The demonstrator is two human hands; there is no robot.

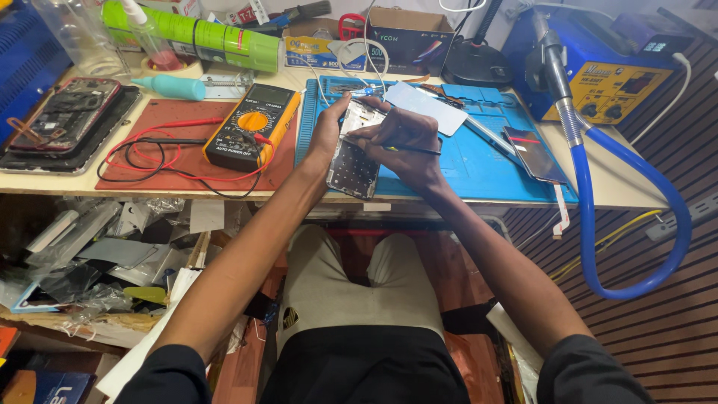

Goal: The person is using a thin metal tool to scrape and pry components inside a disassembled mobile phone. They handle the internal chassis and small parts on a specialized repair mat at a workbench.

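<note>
Silver phone frame [351,161] (tilted) on blue mat [486,161]

Yellow multimeter [252,127] on red mat [161,161]; opened phone [63,114] far left; blue hose [636,217] right.

bare metal, matt rubber, glossy plastic

the phone frame [353,153] is showing dull silvery metal, lying on a matt blue rubbery mat [486,161]; the multimeter [253,127] is gleaming in smooth yellow plastic on a rough reddish mat [168,176]; the blue hose [636,202] is looking glossy.
</note>
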